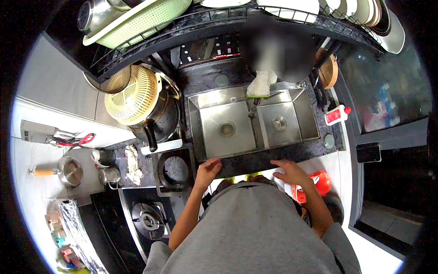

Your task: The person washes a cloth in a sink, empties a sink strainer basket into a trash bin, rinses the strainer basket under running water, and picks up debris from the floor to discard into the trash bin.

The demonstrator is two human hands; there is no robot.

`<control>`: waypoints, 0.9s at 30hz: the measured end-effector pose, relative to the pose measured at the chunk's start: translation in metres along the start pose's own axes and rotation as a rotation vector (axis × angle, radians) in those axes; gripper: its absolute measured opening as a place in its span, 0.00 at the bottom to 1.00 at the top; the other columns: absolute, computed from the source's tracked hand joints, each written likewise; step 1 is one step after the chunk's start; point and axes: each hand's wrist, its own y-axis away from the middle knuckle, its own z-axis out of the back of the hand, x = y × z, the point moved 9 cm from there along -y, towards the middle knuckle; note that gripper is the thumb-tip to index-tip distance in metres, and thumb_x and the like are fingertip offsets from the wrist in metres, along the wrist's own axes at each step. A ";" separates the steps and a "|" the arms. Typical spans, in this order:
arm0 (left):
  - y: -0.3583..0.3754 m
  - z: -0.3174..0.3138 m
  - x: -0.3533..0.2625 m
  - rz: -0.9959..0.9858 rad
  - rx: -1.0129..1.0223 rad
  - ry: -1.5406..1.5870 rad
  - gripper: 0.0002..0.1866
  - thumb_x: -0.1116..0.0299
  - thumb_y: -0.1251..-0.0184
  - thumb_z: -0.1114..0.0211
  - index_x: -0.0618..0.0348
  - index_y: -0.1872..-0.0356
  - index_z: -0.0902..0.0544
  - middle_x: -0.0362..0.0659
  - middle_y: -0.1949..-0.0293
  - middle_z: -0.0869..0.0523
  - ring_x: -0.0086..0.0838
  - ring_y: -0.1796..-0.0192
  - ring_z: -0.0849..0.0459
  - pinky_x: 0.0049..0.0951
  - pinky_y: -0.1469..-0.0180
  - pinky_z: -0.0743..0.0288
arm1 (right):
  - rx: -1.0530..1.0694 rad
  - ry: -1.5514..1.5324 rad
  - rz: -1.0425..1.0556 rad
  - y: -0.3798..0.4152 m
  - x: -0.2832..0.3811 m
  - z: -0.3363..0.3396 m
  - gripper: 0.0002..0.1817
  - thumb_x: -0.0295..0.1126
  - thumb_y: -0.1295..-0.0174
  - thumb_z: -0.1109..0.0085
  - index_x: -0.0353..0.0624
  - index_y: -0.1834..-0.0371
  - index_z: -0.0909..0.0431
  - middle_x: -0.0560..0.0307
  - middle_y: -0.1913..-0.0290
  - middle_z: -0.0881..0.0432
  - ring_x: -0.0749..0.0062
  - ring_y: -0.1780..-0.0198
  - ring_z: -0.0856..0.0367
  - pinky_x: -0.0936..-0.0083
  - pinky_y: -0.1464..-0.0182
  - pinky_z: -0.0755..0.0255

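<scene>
A steel double sink [232,150] with two bare basins lies ahead, its faucet [252,109] over the divider. My left hand [209,172] is at the counter's front edge below the left basin, fingers loosely curled and apart, holding nothing. To the right, my right hand [288,171] is near the same edge, fingers spread, holding nothing. A pale cloth [262,84] hangs behind the faucet. On the counter's right side stands a white bottle with a red cap [335,115].
A yellow strainer [133,95] sits on a black pan [164,116] at left. Farther left are a gas burner [148,220], a small saucepan [70,171] and a crumpled cloth [133,165]. A dish rack [182,29] spans above. A red basket [322,182] stands low at right.
</scene>
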 end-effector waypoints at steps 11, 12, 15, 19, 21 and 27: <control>0.007 -0.007 0.015 0.074 0.001 0.109 0.14 0.72 0.40 0.39 0.68 0.54 0.23 0.43 0.63 0.18 0.22 0.60 0.22 0.21 0.56 0.28 | -0.017 0.019 0.057 -0.001 0.002 -0.009 0.26 0.38 0.47 0.42 0.42 0.44 0.31 0.41 0.50 0.25 0.50 0.48 0.27 0.63 0.45 0.34; 0.008 -0.007 0.015 0.074 0.004 0.099 0.15 0.72 0.40 0.39 0.68 0.54 0.23 0.42 0.63 0.18 0.22 0.60 0.22 0.21 0.56 0.28 | -0.017 0.023 0.062 -0.001 0.001 -0.010 0.26 0.38 0.47 0.42 0.42 0.44 0.31 0.41 0.50 0.25 0.50 0.48 0.27 0.63 0.45 0.34; 0.009 -0.007 0.015 0.074 0.008 0.060 0.15 0.71 0.40 0.39 0.68 0.53 0.23 0.42 0.62 0.18 0.21 0.59 0.22 0.21 0.55 0.29 | 0.001 0.011 0.062 0.000 0.001 -0.013 0.26 0.37 0.47 0.42 0.42 0.44 0.31 0.42 0.50 0.25 0.51 0.48 0.27 0.64 0.45 0.34; 0.008 -0.008 0.020 0.068 0.001 0.044 0.15 0.70 0.40 0.39 0.68 0.53 0.23 0.41 0.62 0.18 0.21 0.59 0.22 0.21 0.55 0.29 | 0.075 0.018 0.017 -0.001 -0.002 -0.017 0.27 0.41 0.44 0.43 0.42 0.42 0.33 0.43 0.45 0.28 0.50 0.43 0.30 0.62 0.41 0.37; 0.007 -0.010 0.022 0.062 0.012 0.068 0.15 0.70 0.40 0.39 0.68 0.53 0.23 0.42 0.62 0.18 0.21 0.59 0.22 0.21 0.54 0.29 | 0.021 0.037 0.007 0.001 0.003 -0.010 0.26 0.38 0.47 0.42 0.42 0.44 0.31 0.41 0.51 0.24 0.51 0.49 0.26 0.64 0.46 0.34; 0.010 -0.011 0.013 0.050 0.014 0.033 0.16 0.69 0.40 0.39 0.66 0.52 0.23 0.43 0.60 0.17 0.23 0.57 0.22 0.21 0.52 0.29 | 0.017 -0.025 0.035 0.000 0.001 -0.015 0.26 0.39 0.47 0.40 0.44 0.44 0.31 0.40 0.49 0.26 0.48 0.49 0.27 0.63 0.46 0.34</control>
